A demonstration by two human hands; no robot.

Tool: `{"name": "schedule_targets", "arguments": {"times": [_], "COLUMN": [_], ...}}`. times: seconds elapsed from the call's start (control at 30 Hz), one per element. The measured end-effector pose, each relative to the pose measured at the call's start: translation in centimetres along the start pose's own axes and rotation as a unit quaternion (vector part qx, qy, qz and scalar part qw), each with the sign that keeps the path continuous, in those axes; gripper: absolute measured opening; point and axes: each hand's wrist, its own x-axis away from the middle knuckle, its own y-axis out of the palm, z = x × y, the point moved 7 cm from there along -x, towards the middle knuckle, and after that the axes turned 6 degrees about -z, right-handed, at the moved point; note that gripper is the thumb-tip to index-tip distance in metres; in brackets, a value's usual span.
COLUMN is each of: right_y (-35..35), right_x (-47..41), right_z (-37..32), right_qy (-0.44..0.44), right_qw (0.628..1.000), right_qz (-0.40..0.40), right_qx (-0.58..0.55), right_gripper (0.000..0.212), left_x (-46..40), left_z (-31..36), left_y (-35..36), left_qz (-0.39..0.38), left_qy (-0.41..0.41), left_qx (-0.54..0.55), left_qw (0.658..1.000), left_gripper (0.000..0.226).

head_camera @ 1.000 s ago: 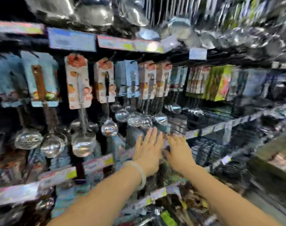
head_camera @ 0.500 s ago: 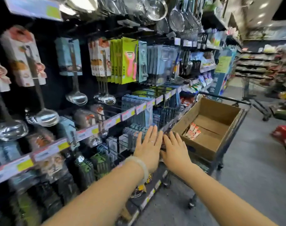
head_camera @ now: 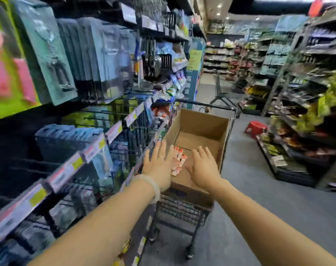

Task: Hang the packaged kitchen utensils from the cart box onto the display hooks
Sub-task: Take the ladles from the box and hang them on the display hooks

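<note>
Orange-and-white packaged utensils [head_camera: 177, 161] lie on the cardboard box [head_camera: 199, 121] floor between both hands, long axis pointing away, touching the left hand [head_camera: 159, 166] in view; right hand [head_camera: 203, 166] beside, fingers [head_camera: 205, 153] straight, empty.

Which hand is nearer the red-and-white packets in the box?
Left. The left hand overlaps the packets at their left edge; the right hand hovers just to their right, box floor visible between.
</note>
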Motion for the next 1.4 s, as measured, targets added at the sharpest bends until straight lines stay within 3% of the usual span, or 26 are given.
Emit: {"name": "schedule_targets", "arguments": {"times": [0.13, 0.33, 0.5, 0.73, 0.87, 0.93, 1.07, 1.27, 1.4], "right_y": [3.9, 11.6, 20.0, 27.9, 31.2, 32.5, 33.8, 34.9, 32.7], "right_x": [-5.6, -17.0, -26.1, -33.6, -36.2, -37.1, -38.3, -37.1, -37.1], "right_z": [2.7, 7.1, 8.2, 10.6, 10.8, 10.8, 11.5, 13.2, 14.4], "right_qy": [0.038, 0.082, 0.090, 0.164, 0.218, 0.256, 0.300, 0.343, 0.293], "right_qw": [0.997, 0.980, 0.956, 0.900, 0.868, 0.853, 0.836, 0.746, 0.680], "right_qz": [-0.058, -0.158, -0.242, -0.316, -0.300, -0.284, -0.245, -0.218, -0.201], "right_qx": [-0.023, -0.084, -0.137, -0.250, -0.330, -0.356, -0.388, -0.527, -0.641], "right_gripper": [0.064, 0.050, 0.037, 0.041, 0.039, 0.020, 0.031, 0.013, 0.015], "left_x": [-7.3, -17.5, -25.8, -33.2, -34.9, -35.6, -36.8, -38.1, -38.5], "left_z": [-1.0, -2.2, -3.7, -4.6, -5.2, -5.4, -5.6, -5.6, -5.0], "left_y": [3.5, 11.3, 16.9, 22.9, 25.3, 25.9, 26.8, 27.9, 28.2], "left_qz": [-0.052, -0.153, -0.224, -0.290, -0.316, -0.319, -0.315, -0.316, -0.306], "left_qy": [0.006, 0.013, -0.046, -0.126, -0.163, -0.175, -0.192, -0.213, -0.214], "left_qx": [0.016, 0.079, 0.188, 0.260, 0.293, 0.305, 0.317, 0.319, 0.394], "left_qw": [0.998, 0.985, 0.955, 0.912, 0.888, 0.880, 0.874, 0.868, 0.840], "left_gripper": [0.088, 0.084, 0.070, 0.055, 0.053, 0.051, 0.053, 0.052, 0.045]}}
